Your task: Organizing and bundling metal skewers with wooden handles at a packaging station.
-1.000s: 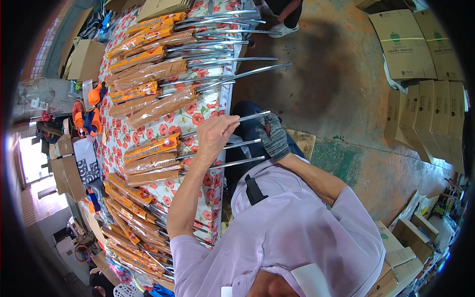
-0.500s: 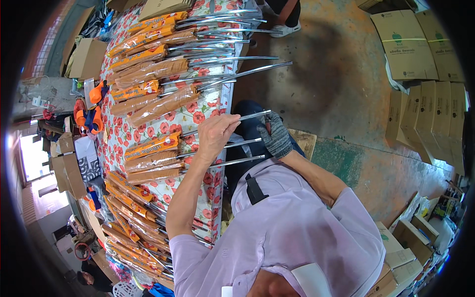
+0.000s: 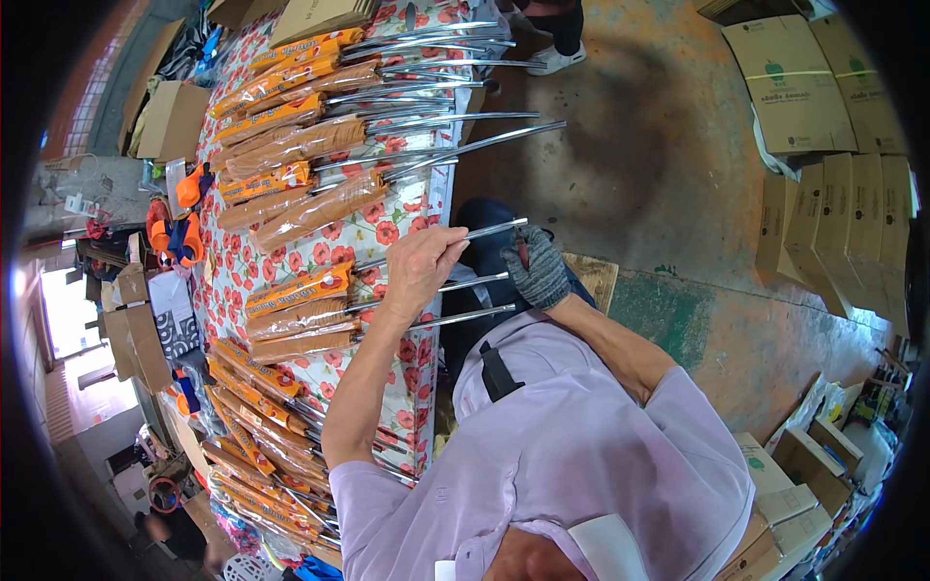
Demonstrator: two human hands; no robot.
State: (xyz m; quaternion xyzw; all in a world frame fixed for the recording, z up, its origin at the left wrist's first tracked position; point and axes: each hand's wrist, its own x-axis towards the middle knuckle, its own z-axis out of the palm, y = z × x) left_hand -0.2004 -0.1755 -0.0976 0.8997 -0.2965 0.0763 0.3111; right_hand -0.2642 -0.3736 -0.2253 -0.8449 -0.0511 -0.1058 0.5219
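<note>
Stacked cartons and a leaning row of flattened-looking boxes crowd the right side of this workroom, over a stained, worn floor with a green patch near the person. On the left runs a long counter spread with a poppy-patterned cloth, and past it I can make out more boxes, odd orange gear and a bright opening. Someone else's shoe shows at the far end.

Three brown bundles in clear wrap, one with an orange band, lie on the counter straight before the person, their metal rods jutting past its edge. The left hand, bare, has its grip closed round the uppermost rod. The right hand, in a grey knit glove, is curled just below that rod's tip; something reddish shows at its fingers, but I can't tell what its grip holds.

I'd judge the work to be midway: one piece of this trio is in hand, two lie unheld. A spread row sits farther up and a packed heap nearer; which of those are finished I can't say.
</note>
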